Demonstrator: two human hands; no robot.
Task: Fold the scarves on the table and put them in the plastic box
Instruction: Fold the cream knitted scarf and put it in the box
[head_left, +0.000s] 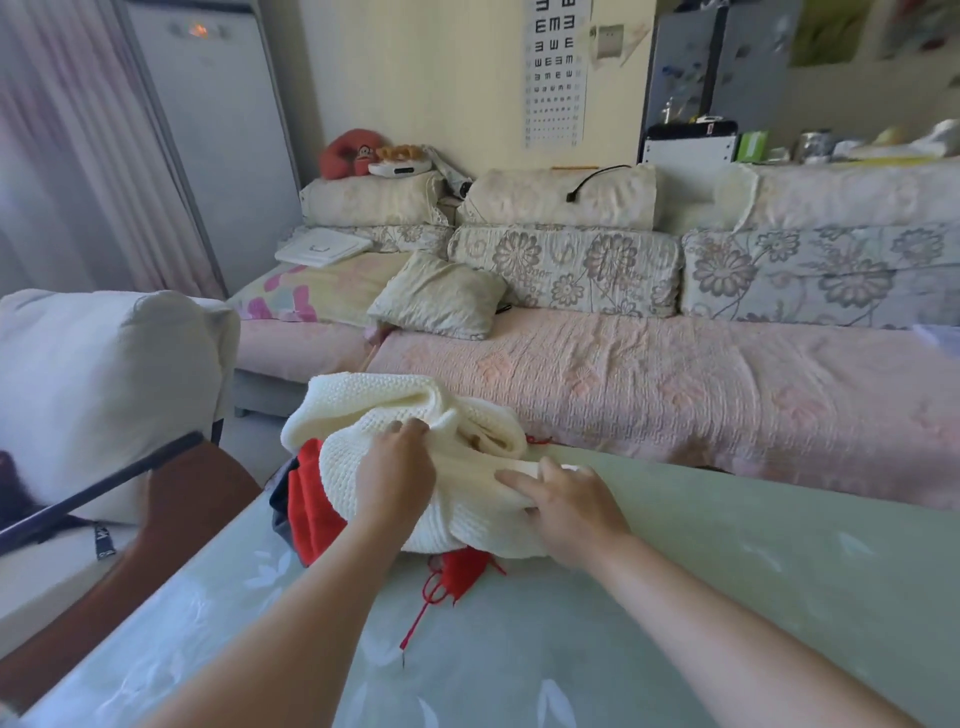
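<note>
Two bare forearms reach up from the bottom of the frame over the pale glass-topped desk (727, 582), past the loose fringe of a red scarf (311, 512) that trails toward the lower centre. At mid-frame both hands are on the cream scarf (374, 402), which sits bunched on top of the red one and a dark cloth (279, 506) at the desk's far left edge. The left hand (397, 470) has its fingers (410, 428) curled into a fold near the top of the knit. The right hand (569, 509) lies at the cream scarf's right edge, thumb stretched over the wool and the fingers bent down onto it, apparently pinching that edge. Nothing is folded, so the step looks like the first one: separating the cream scarf from the heap. The next move probably calls for lifting it free of the red scarf, whose fringe may drag along, and spreading it flat on the open desk to the right. Beyond, a sofa (675, 374) fills the frame; no plastic box is plainly in view.
</note>
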